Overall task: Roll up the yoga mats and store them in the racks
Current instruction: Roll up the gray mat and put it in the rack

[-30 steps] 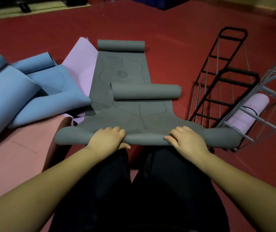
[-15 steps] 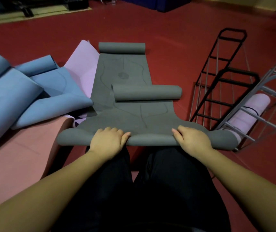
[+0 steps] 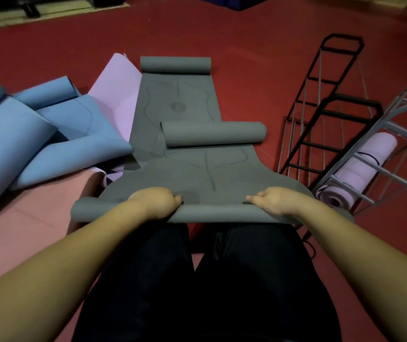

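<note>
Head view: left hand (image 3: 156, 202) and right hand (image 3: 275, 201) both gripping near rolled end of grey mat (image 3: 197, 174), black rack (image 3: 326, 107) just right of it.

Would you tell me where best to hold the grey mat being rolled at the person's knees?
Probably on the rolled near edge of the grey mat, from the person's side, as the left hand and right hand do: spread apart, since the roll is long, soft and lies crosswise.

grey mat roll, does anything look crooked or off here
Yes: the roll under the left hand and right hand looks uneven, sitting lower at its right end. Another curled grey mat lies across the flat part ahead.
</note>
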Available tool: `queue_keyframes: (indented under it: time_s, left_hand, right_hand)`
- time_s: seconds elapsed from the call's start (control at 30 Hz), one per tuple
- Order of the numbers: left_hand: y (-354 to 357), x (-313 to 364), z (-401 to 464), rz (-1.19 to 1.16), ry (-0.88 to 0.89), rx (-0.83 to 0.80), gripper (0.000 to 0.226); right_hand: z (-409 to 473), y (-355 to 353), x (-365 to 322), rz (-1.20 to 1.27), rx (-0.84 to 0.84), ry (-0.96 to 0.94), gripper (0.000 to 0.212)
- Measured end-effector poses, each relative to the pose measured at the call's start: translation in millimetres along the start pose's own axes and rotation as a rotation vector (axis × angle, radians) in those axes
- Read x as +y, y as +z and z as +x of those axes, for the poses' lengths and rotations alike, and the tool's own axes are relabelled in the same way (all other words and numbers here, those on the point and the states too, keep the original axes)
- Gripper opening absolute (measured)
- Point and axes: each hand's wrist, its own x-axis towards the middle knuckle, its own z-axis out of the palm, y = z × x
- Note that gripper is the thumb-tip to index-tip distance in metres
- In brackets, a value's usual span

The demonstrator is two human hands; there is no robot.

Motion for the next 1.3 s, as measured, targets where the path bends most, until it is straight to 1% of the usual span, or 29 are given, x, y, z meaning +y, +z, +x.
queue_keyframes:
  time_s: [0.13, 0.23, 0.33, 0.4, 0.5, 0.6, 0.67, 0.77, 0.9, 1.0, 1.07, 1.13, 1.23, 1.3]
  left_hand:
    - [14.9, -0.5, -4.2, 0.044, -0.063, 0.108, 0.057]
    - [23.5, 5.1, -7.5, 0.146, -0.084, 0.174, 0.055]
    - [31.6, 6.1, -7.1, 0.242, -0.060, 0.255, 0.053]
    - [34.7, 2.0, -4.4, 0.200, -0.070, 0.301, 0.053]
    - [28.0, -3.4, 0.0, 0.059, -0.094, 0.265, 0.052]
    - [17.9, -6.7, 6.7, -0.005, -0.072, 0.262, 0.044]
    - [15.7, -5.5, 10.9, 0.018, -0.061, 0.281, 0.040]
    - [17.5, -3.4, 18.3, 0.103, -0.043, 0.332, 0.038]
    - [18.6, -5.8, 20.4, 0.074, -0.020, 0.362, 0.049]
    - [20.7, -5.7, 10.3, 0.141, 0.034, 0.485, 0.060]
    - [23.2, -5.7, -0.3, 0.131, 0.141, 0.593, 0.064]
    - [33.9, -12.9, -9.0, 0.183, 0.257, 0.706, 0.066]
    - [59.2, -25.0, -22.5, 0.301, 0.320, 0.731, 0.064]
    - [68.9, -29.4, -24.5, 0.341, 0.296, 0.758, 0.062]
  right_hand:
    - [4.3, 16.8, 11.0, 0.046, 0.085, -0.019, 0.051]
    - [4.3, 26.2, 14.3, 0.054, 0.183, -0.058, 0.046]
    - [6.0, 26.2, 14.0, 0.062, 0.172, -0.072, 0.045]
    - [8.2, 25.2, 13.7, 0.068, 0.167, -0.051, 0.043]
    - [13.6, 25.5, 15.3, 0.099, 0.249, -0.032, 0.045]
    - [18.8, 24.6, 14.2, 0.125, 0.310, -0.044, 0.044]
    - [21.9, 22.5, 12.9, 0.124, 0.301, -0.064, 0.043]
    - [24.0, 17.6, 11.4, 0.124, 0.272, -0.021, 0.051]
    - [28.6, 14.3, 9.7, 0.077, 0.282, 0.028, 0.056]
    - [31.6, 13.7, 10.8, 0.091, 0.265, 0.032, 0.050]
    - [32.4, 13.8, 11.9, 0.110, 0.262, 0.026, 0.044]
    - [34.3, 13.7, 12.5, 0.099, 0.255, 0.026, 0.043]
    - [35.9, 12.8, 12.5, 0.082, 0.245, 0.027, 0.045]
    - [33.3, 11.6, 9.9, 0.071, 0.282, 0.005, 0.050]
